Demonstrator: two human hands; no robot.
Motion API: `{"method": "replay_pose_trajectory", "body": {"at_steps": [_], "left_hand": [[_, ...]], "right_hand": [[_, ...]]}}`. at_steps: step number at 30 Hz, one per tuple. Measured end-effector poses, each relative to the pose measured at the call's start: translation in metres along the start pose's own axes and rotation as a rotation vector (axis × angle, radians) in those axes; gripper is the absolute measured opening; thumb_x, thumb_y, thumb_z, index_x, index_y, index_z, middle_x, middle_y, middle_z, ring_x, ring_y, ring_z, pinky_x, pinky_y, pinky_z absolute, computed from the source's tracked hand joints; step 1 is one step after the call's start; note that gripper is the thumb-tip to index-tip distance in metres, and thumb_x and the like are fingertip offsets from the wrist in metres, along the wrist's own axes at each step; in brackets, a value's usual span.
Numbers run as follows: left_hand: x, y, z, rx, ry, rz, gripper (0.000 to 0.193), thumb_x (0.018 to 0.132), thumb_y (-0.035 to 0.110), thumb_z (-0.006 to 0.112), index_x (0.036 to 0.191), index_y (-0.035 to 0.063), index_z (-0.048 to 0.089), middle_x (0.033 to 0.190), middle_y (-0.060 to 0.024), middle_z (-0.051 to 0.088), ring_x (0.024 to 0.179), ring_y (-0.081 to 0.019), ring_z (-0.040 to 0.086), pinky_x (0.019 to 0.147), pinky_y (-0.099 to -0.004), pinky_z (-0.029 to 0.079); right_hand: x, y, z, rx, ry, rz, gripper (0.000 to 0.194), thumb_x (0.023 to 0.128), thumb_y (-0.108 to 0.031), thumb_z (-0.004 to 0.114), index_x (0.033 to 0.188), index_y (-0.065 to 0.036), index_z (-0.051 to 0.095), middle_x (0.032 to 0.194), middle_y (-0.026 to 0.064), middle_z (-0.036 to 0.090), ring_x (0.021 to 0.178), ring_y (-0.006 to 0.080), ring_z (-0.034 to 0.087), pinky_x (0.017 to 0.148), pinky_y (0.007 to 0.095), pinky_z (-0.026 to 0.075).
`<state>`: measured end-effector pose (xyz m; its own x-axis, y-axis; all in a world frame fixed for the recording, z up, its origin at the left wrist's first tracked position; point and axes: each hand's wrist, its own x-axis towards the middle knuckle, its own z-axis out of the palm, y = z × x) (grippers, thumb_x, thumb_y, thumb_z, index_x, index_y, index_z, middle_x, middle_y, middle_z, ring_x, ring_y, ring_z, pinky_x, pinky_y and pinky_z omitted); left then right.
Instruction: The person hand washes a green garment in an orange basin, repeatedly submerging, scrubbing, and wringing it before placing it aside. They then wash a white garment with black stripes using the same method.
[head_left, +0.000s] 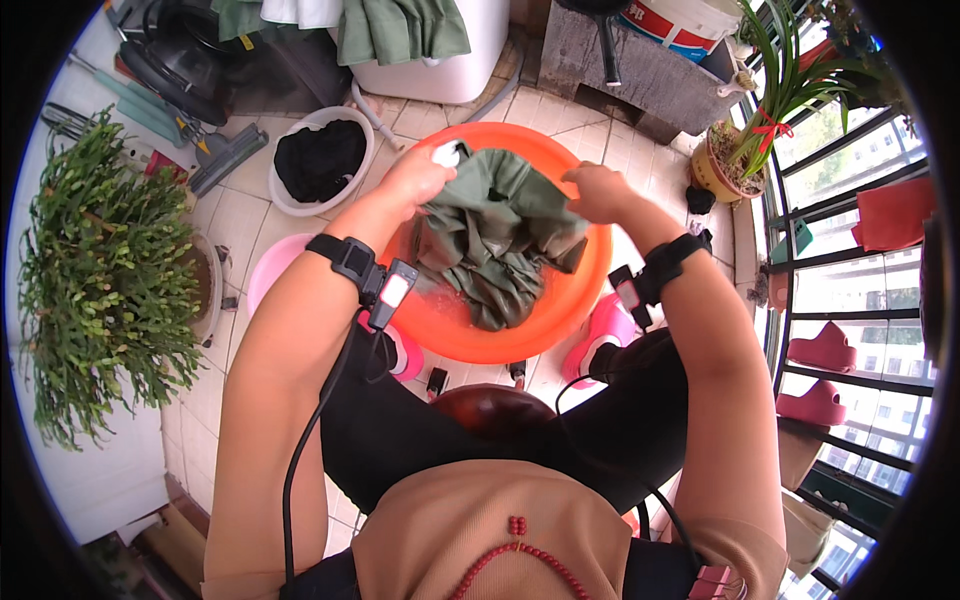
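A wet, crumpled green cloth (495, 225) lies in a round orange plastic basin (480, 346) in front of my knees, with a little water at its bottom. My left hand (418, 181) is at the basin's upper left, closed around a small white object (446, 154) that looks like a bar of soap. Its fingers are right beside the cloth's edge. Over the basin's right side, my right hand (602, 193) is next to the cloth's raised right part. That hand is slightly blurred, and whether its fingers pinch the cloth is unclear.
A white tub (281, 184) with black cloth (321, 160) and a pink basin (279, 262) stand left. A bushy potted plant (105, 285) is farther left. Behind are a vacuum floor head (229, 159), grey hose (375, 120) and stone block (577, 67). A potted plant (726, 165) stands right.
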<state>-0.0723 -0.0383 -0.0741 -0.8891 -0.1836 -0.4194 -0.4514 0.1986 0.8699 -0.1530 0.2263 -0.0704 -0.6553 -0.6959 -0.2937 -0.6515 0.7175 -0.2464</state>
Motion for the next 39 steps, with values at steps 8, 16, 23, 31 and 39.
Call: {"method": "replay_pose_trajectory", "body": {"at_steps": [8, 16, 23, 31, 39], "left_hand": [[-0.011, 0.007, 0.027, -0.101, -0.180, -0.264, 0.029, 0.088, 0.021, 0.059, 0.115, 0.0109, 0.056, 0.104, -0.0056, 0.061, 0.094, -0.0227, 0.061, 0.076, -0.0468, 0.052], [-0.002, 0.006, 0.011, 0.175, -0.059, -0.049, 0.027, 0.085, 0.019, 0.060, 0.107, 0.0035, 0.060, 0.097, -0.0094, 0.065, 0.081, -0.0224, 0.063, 0.072, -0.0351, 0.050], [-0.029, 0.040, -0.007, -0.017, -0.040, 0.085, 0.024, 0.076, 0.008, 0.057, 0.097, -0.0029, 0.059, 0.083, -0.0103, 0.063, 0.070, -0.0205, 0.065, 0.057, -0.0294, 0.051], [-0.050, 0.061, 0.006, 0.171, -0.297, 0.061, 0.022, 0.086, 0.020, 0.057, 0.097, 0.0010, 0.060, 0.088, -0.0057, 0.062, 0.078, -0.0151, 0.061, 0.066, -0.0285, 0.048], [-0.047, 0.049, 0.011, -0.305, -0.780, 0.290, 0.058, 0.094, 0.047, 0.048, 0.134, 0.0064, 0.041, 0.120, -0.0034, 0.053, 0.108, -0.0133, 0.051, 0.094, -0.0324, 0.041]], "right_hand": [[0.012, -0.073, 0.025, 0.552, 0.207, -0.246, 0.062, 0.072, -0.033, 0.076, 0.120, -0.005, 0.048, 0.112, 0.0182, 0.059, 0.111, 0.0364, 0.053, 0.094, 0.0410, 0.042], [-0.010, -0.077, 0.029, 0.119, 0.023, -0.100, 0.018, 0.072, -0.025, 0.065, 0.088, -0.016, 0.064, 0.094, 0.0070, 0.064, 0.102, 0.0297, 0.054, 0.088, 0.0435, 0.040], [-0.035, -0.040, -0.021, 0.134, 0.408, -0.132, 0.019, 0.070, -0.014, 0.065, 0.088, -0.009, 0.061, 0.085, 0.0109, 0.062, 0.093, 0.0334, 0.057, 0.083, 0.0428, 0.044], [-0.035, -0.087, -0.003, 0.433, 0.431, -0.352, 0.021, 0.077, -0.012, 0.069, 0.094, -0.006, 0.058, 0.093, 0.0142, 0.063, 0.086, 0.0344, 0.060, 0.072, 0.0422, 0.048], [-0.040, -0.086, -0.030, 0.567, 0.561, -0.223, 0.043, 0.071, -0.018, 0.077, 0.104, -0.002, 0.054, 0.088, 0.0148, 0.065, 0.079, 0.0364, 0.063, 0.069, 0.0421, 0.049]]}}
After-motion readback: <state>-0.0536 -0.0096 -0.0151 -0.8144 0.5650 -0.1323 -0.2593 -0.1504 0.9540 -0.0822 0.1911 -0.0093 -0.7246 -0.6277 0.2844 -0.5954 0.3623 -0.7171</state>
